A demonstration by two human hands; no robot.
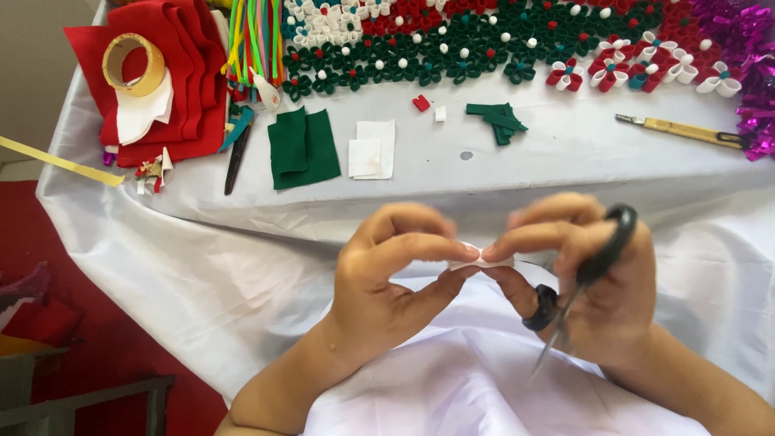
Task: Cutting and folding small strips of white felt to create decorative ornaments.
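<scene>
Both my left hand [387, 274] and right hand [581, 274] pinch a small white felt piece [483, 261], folding it; the scissors [593, 266] hang from my right fingers, blades toward 7 o'clock.

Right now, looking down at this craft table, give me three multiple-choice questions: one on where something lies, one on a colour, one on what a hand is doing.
1. Where does the roll of tape lie?
A. on the stack of red felt
B. beside the craft knife
C. in the person's lap

2. What colour is the small piece pinched between both hands?
A. green
B. white
C. red

3. What hangs from the right hand?
A. a glue bottle
B. nothing
C. black-handled scissors

Answers: 1 A, the tape sits on the red felt at the table's far left. 2 B, the piece between the fingertips of the left hand and the right is white. 3 C, the scissors hang from the fingers, blades pointing down.
</scene>
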